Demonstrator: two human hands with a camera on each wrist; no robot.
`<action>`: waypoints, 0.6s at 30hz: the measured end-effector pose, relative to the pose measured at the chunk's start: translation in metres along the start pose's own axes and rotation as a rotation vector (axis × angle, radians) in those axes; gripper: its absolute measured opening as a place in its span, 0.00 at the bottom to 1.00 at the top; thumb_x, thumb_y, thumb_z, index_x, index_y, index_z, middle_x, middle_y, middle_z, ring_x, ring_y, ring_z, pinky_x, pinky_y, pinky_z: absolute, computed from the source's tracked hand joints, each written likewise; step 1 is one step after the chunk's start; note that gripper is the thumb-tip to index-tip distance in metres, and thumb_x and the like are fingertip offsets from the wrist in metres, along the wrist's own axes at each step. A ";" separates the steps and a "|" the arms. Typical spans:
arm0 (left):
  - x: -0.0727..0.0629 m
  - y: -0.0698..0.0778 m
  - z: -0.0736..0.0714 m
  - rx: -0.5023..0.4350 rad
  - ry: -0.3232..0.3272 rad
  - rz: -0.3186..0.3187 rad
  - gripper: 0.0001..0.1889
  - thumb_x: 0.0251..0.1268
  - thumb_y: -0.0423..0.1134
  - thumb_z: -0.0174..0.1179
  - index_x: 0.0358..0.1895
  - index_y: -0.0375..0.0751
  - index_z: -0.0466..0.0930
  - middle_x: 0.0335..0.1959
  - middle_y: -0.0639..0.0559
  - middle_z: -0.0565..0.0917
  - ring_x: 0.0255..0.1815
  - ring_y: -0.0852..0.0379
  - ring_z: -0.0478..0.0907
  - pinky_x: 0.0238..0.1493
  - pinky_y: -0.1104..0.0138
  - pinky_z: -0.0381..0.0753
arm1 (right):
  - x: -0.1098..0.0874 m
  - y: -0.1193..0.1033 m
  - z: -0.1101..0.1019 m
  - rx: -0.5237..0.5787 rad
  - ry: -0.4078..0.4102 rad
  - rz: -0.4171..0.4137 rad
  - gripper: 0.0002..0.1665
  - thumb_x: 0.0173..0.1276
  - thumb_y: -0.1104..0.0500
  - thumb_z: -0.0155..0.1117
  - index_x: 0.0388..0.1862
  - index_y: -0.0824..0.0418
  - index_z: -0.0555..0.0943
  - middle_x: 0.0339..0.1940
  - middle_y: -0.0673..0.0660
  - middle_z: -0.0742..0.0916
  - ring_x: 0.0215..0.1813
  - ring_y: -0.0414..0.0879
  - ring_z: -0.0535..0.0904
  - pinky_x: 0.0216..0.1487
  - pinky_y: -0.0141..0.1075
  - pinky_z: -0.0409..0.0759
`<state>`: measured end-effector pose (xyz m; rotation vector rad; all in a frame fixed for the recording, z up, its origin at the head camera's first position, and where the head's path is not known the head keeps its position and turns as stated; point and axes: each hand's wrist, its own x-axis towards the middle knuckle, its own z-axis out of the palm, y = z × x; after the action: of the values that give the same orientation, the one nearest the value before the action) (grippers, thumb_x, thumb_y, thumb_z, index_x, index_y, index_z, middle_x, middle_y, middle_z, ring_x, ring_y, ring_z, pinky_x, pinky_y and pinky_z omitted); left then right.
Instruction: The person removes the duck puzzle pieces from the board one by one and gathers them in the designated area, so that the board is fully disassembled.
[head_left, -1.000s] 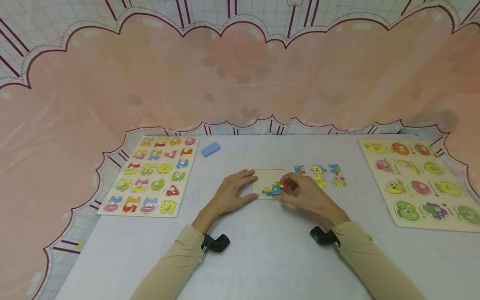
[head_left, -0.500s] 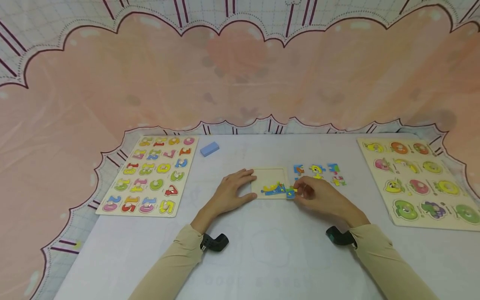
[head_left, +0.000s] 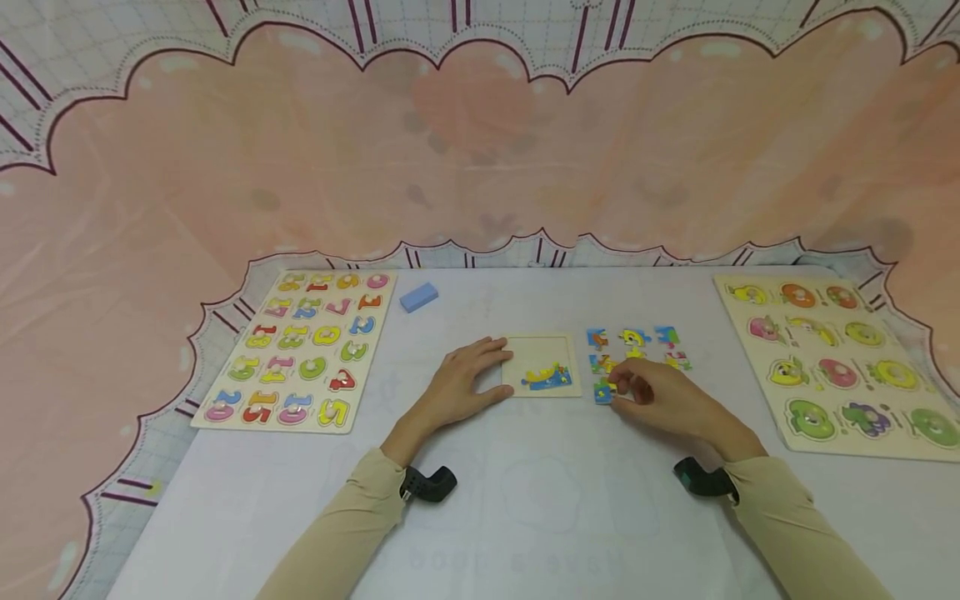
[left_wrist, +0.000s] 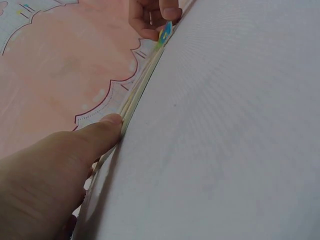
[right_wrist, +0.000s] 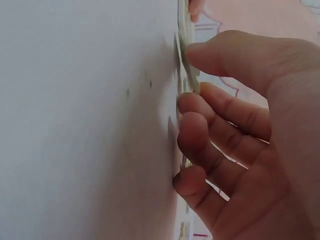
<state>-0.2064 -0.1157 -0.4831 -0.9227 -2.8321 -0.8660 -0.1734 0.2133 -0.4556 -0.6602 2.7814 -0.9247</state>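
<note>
My left hand [head_left: 467, 375] rests at the left side of a small wooden puzzle tray [head_left: 534, 354], its thumb [left_wrist: 107, 132] touching the near corner. Inside the tray, a blue-and-yellow joined puzzle section [head_left: 551, 379] lies toward the lower right. To the right of the tray, my right hand [head_left: 667, 396] pinches a blue-and-green puzzle piece [head_left: 602, 394] between thumb and fingers, low over the table. Loose puzzle pieces lie close by: an orange-and-blue one [head_left: 597, 338], a yellow face piece [head_left: 634, 337] and others, some partly hidden behind this hand.
A number board [head_left: 300, 358] lies at the left, with a blue block [head_left: 419, 297] beside its far corner. At the right is a fruit board [head_left: 840, 367]. All sit on a white-covered table [head_left: 525, 517], with a patterned cloth [head_left: 480, 150] behind.
My right hand has moved right, carrying the blue-and-green piece from over the tray to beside the loose pieces. The joined section in the tray has come into view. The left hand stays put.
</note>
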 end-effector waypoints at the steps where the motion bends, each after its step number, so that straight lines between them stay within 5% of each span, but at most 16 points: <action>1: 0.000 0.000 0.000 0.002 -0.002 0.000 0.29 0.60 0.54 0.61 0.64 0.49 0.71 0.71 0.53 0.66 0.75 0.51 0.57 0.69 0.49 0.58 | -0.001 0.001 0.000 -0.001 0.002 -0.006 0.16 0.59 0.55 0.69 0.44 0.56 0.78 0.30 0.47 0.78 0.31 0.40 0.70 0.29 0.27 0.69; 18: 0.000 0.000 0.000 0.000 -0.003 -0.002 0.29 0.61 0.54 0.61 0.64 0.49 0.71 0.71 0.53 0.66 0.75 0.51 0.57 0.69 0.49 0.58 | -0.002 0.006 -0.001 -0.001 -0.008 -0.038 0.17 0.58 0.58 0.70 0.45 0.57 0.78 0.29 0.48 0.76 0.30 0.39 0.69 0.28 0.27 0.68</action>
<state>-0.2059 -0.1158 -0.4825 -0.9217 -2.8357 -0.8662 -0.1736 0.2191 -0.4584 -0.7181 2.7713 -0.9258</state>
